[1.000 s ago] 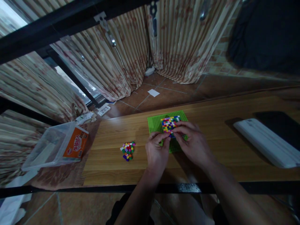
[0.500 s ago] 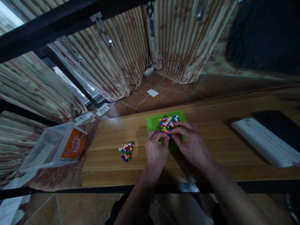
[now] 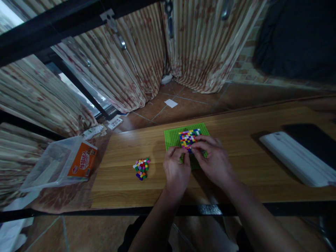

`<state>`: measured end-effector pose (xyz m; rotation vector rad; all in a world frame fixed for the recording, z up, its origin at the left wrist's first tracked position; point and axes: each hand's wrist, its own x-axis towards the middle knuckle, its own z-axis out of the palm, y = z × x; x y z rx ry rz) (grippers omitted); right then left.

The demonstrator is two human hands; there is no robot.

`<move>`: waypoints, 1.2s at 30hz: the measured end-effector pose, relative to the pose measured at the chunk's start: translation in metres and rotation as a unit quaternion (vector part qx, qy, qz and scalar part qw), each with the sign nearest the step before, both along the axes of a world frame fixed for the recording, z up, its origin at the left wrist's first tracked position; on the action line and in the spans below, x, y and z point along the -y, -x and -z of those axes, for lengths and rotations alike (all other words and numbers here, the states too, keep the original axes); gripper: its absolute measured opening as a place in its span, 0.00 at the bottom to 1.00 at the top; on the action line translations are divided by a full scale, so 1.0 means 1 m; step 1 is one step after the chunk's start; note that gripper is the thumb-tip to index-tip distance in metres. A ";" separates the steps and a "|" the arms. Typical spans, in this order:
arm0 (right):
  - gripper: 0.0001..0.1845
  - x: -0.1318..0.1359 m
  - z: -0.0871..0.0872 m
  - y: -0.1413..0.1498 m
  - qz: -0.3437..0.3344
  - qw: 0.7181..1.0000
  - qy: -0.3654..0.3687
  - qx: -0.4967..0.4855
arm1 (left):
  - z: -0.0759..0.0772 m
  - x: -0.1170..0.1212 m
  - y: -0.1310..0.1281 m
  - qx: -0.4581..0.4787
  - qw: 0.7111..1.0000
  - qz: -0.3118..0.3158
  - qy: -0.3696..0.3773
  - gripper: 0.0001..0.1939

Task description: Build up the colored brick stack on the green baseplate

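Note:
A green studded baseplate (image 3: 173, 136) lies on the wooden table (image 3: 236, 168), with a patch of small multicoloured bricks (image 3: 189, 137) pressed onto it. My left hand (image 3: 176, 171) and my right hand (image 3: 212, 162) meet over the plate's near edge, fingertips pinched together just below the coloured patch. What the fingers pinch is too small to make out. A loose pile of coloured bricks (image 3: 141, 168) sits on the table to the left of my left hand.
A clear plastic box with an orange label (image 3: 63, 164) stands at the table's left end. A white flat device (image 3: 296, 157) and a dark slab (image 3: 312, 138) lie at the right. Striped curtains (image 3: 126, 70) hang behind, over a tiled floor.
Both hands stay pinched at the plate's near edge, with only slight finger movement. The view has shifted a little.

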<state>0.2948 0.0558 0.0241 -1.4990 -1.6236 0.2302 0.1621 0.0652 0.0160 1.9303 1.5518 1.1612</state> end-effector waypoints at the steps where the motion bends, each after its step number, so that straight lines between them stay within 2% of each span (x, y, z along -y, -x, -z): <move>1: 0.09 0.000 0.000 0.001 0.005 1.000 0.002 -0.003 | 0.000 0.000 0.000 0.000 1.000 0.000 -0.001 0.07; 13: 0.07 -0.003 0.003 0.011 0.052 0.998 -0.008 -0.027 | 0.003 0.002 -0.003 -0.013 1.000 -0.002 -0.020 0.08; 23: 0.08 -0.006 0.004 0.011 0.058 0.998 -0.010 -0.036 | 0.009 0.002 -0.005 -0.029 0.998 -0.006 -0.047 0.07; 36: 0.11 -0.007 0.011 0.003 0.046 0.998 0.003 -0.030 | 0.009 0.004 -0.008 -0.050 0.998 -0.006 -0.025 0.06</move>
